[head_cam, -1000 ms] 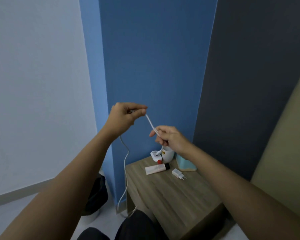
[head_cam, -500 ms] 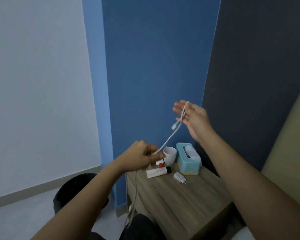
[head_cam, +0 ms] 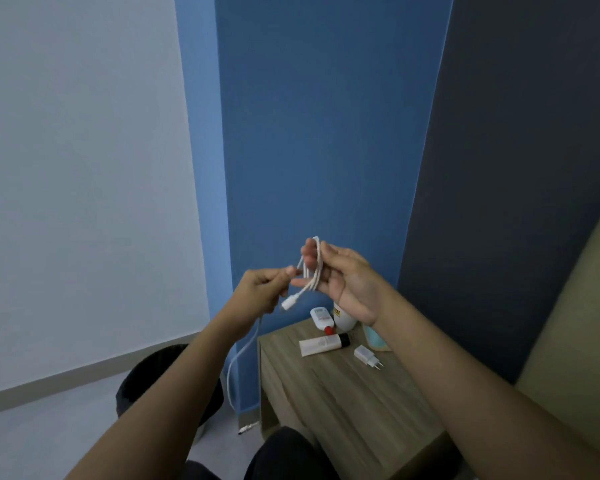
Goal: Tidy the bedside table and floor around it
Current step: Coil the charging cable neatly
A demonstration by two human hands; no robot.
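Left of the bedside table [head_cam: 343, 396], a dark rounded thing [head_cam: 142, 379] sits on the floor [head_cam: 49, 431], half hidden behind the left forearm, so what it is cannot be made out. Above the table's left edge, the left hand [head_cam: 257, 292] has its grip pinched on the white cable [head_cam: 245, 348], whose free length hangs down beside the table to the floor, its far plug small and blurred. Just right of it, the right hand [head_cam: 347, 282] has its grip half curled around loops of the same cable, one connector dangling between the hands. On the tabletop lie a white tube [head_cam: 323, 344] and a white charger plug [head_cam: 367, 355]; behind the tube stand a red-capped bottle [head_cam: 321, 318] and a white cup [head_cam: 343, 318], partly covered by the right wrist. A teal box [head_cam: 374, 337] is mostly hidden by that forearm.
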